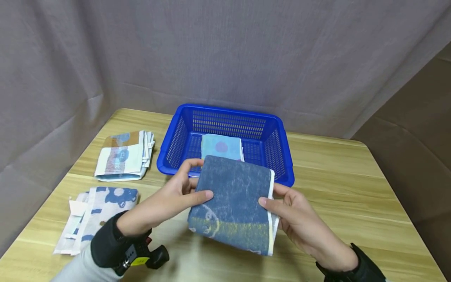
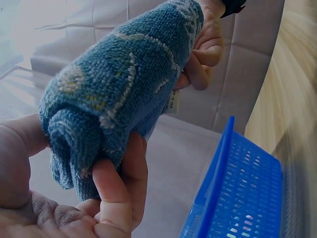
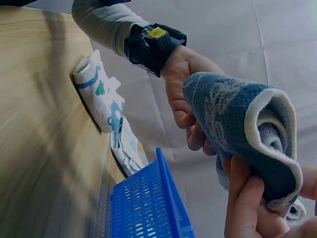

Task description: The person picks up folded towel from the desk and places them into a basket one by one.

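A folded dark blue towel [image 1: 232,199] with a yellow band and a white edge is held up in front of the basket. My left hand [image 1: 179,194] pinches its left side, thumb on the front face and fingers behind. On the white-edged right side, my right hand [image 1: 296,219] grips it the same way. The left wrist view shows the towel's folded layers [image 2: 74,148] between thumb and fingers. In the right wrist view, its pale hem [image 3: 272,134] curves around the inner folds. Behind it, a light blue towel [image 1: 222,147] with a pink dot lies in the blue basket [image 1: 287,172].
Left of the basket, a folded white, brown and blue towel [image 1: 121,156] lies on the wooden table [image 1: 338,176]. Nearer me is a white towel with blue patterns [image 1: 105,207], beside my left forearm. A grey curtain [image 1: 225,51] hangs behind the table.
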Tool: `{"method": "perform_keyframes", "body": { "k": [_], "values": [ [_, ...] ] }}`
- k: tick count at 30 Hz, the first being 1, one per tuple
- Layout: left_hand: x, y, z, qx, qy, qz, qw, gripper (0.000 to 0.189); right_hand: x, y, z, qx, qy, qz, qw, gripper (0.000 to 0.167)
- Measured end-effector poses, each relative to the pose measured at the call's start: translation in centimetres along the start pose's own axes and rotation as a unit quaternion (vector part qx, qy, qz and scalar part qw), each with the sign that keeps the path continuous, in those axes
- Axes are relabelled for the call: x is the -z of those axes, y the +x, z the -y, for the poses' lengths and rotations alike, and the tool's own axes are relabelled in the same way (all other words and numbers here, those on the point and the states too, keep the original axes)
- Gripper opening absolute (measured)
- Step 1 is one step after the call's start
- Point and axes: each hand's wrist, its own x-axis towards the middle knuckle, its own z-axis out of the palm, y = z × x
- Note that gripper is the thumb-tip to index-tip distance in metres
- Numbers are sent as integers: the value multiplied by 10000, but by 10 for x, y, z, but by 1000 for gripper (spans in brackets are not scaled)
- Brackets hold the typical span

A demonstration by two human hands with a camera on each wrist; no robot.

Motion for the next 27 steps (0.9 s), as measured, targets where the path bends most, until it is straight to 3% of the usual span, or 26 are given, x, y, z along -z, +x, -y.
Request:
{"method": "perform_keyframes", "body": {
  "k": [6,10,19,27],
  "values": [
    [5,8,-1,-89,77,-83,9999,73,1,7,5,-146,-76,-223,9996,58],
    [9,15,0,118,124,-205,9996,71,3,15,7,-192,-18,-347,9992,58],
    [14,25,7,359,40,-291,9989,71,8,25,5,-286,142,-296,9991,58],
    [17,34,6,318,137,-440,9984,69,12,35,8,-324,106,-330,9989,57]
  ]
}}
